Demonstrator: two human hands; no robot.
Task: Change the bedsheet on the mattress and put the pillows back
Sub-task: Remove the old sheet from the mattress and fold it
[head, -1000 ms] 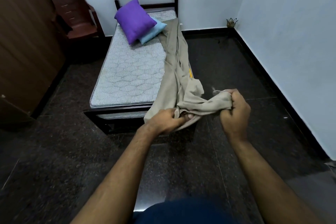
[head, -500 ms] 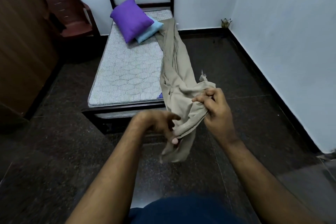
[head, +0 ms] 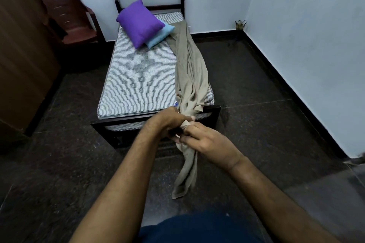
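Beige bedsheet bunched, both hands gripping.

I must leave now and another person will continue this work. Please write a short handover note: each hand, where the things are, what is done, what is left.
Left hand: grips the bunched beige cloth bedsheet at the foot of the bed.
Right hand: fingers pinch the same bunch; the loose end hangs below toward the dark floor.
Bedsheet: lies in a rope along the right edge of the striped quilted mattress, up to the head end.
Purple square pillow and light blue pillow: stacked at the head end.
Done: mattress mostly bare.
Left: pull the sheet clear, spread a sheet, arrange the pillows. No other sheet is in view.
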